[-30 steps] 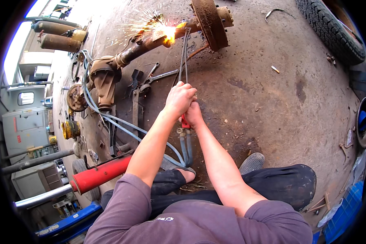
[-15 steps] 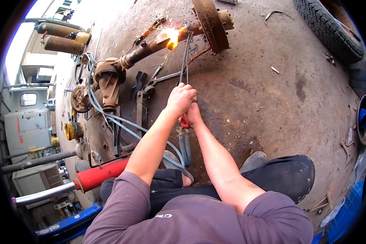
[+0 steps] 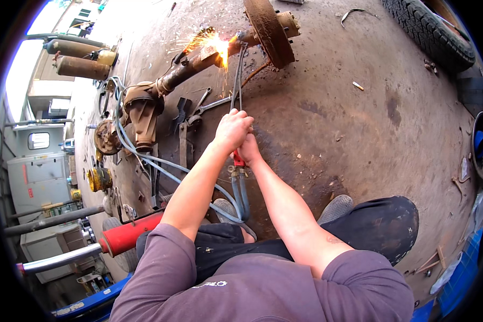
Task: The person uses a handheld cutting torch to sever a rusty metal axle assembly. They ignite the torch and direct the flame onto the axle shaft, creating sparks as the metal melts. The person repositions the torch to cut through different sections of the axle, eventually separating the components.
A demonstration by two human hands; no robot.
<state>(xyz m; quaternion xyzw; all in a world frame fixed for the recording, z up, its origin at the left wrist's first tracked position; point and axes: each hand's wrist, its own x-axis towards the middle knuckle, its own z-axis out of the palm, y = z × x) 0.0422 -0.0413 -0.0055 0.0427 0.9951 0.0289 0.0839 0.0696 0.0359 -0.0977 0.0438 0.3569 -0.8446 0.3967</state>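
Both hands are closed around a gas cutting torch (image 3: 238, 88), with long thin metal tubes running away from me. My left hand (image 3: 233, 130) grips it farther forward, and my right hand (image 3: 248, 150) sits just behind and to the right, partly covered. Red shows on the torch's handle below my fingers. Twin blue-grey hoses (image 3: 239, 194) leave its rear end and loop to the left. At the torch's tip, a bright flame (image 3: 220, 47) meets the tube of a rusty vehicle axle (image 3: 183, 74). Orange sparks spray up and left and fall below the tube.
A rusty brake drum (image 3: 270, 33) is at the axle's right end. A wrench (image 3: 214, 104) lies beneath the tube. Gas cylinders (image 3: 83, 65) lie far left, with a red cylindrical jack (image 3: 127, 234) near my left knee. A tyre (image 3: 432, 33) is at upper right.
The sparks have spread into a wider fan toward the upper left, with more falling below. The whole view has shifted slightly; both hands keep their grip on the torch.
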